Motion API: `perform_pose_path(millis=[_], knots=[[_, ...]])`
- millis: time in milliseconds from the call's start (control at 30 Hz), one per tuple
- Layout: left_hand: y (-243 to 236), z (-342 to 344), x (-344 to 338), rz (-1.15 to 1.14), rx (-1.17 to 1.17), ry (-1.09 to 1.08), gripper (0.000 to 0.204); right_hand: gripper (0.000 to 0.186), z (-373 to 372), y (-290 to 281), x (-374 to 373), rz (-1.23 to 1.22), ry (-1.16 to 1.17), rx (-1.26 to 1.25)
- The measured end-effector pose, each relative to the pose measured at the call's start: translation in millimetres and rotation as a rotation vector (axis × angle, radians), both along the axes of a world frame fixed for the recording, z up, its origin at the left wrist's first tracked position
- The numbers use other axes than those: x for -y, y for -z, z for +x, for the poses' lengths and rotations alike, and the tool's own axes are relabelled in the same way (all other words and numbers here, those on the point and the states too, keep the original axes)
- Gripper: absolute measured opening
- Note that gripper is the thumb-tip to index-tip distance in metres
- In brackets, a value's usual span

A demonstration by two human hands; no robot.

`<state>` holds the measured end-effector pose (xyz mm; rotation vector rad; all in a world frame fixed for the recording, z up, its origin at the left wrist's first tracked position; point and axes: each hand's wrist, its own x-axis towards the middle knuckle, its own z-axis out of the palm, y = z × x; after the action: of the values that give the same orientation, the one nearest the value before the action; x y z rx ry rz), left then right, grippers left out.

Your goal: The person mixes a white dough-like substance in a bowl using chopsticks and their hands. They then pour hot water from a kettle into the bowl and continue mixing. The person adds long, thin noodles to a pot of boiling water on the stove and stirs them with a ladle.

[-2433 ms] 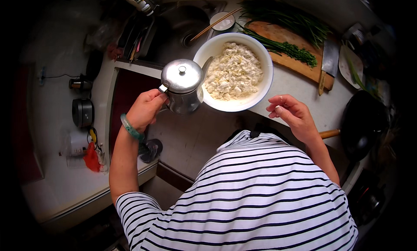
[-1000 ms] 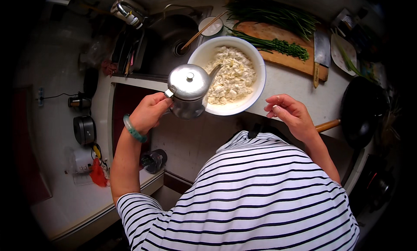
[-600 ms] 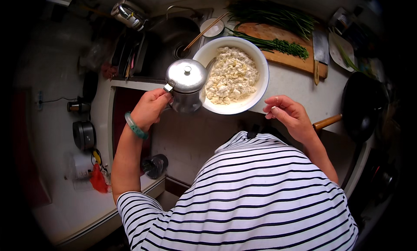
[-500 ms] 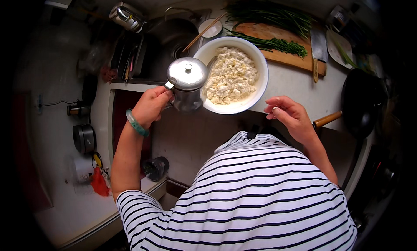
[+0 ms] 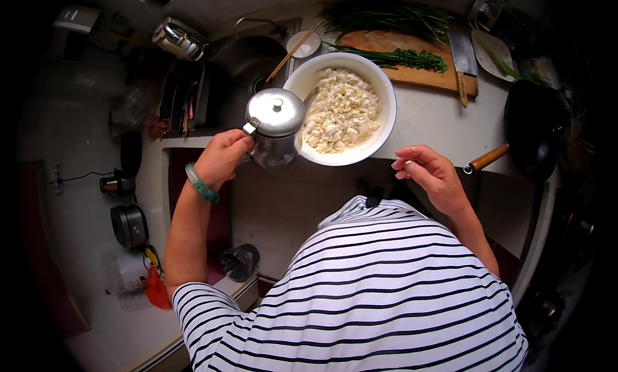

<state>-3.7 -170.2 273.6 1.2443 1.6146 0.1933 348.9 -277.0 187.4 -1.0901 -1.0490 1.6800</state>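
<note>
- The left hand point(image 5: 222, 158) is gripping the metal pot point(image 5: 275, 129) from its left side, left of the frame's centre.
- The spout point(image 5: 310, 103) is reaching less far over the white bowl's point(image 5: 386, 118) pale, crumbly mixture point(image 5: 344, 111) than a second ago; the pot is sitting more level, so pouring seems eased, though no stream is showing.
- The right hand point(image 5: 432, 176) is hanging empty, loosely curled, right of centre.
</note>
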Motion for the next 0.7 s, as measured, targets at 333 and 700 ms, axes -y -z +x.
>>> perform_pose_path(millis=[333,700], knots=[[-0.8,-5.4,2.5,0.03,0.01,-0.023,0.022,0.024,-15.1,-1.0,16.7,0.001,0.028,0.039],[1.6,-4.7,-1.7,0.033,-0.035,0.009,0.021,0.023,-8.6,-7.2,23.2,0.013,0.035,0.047]])
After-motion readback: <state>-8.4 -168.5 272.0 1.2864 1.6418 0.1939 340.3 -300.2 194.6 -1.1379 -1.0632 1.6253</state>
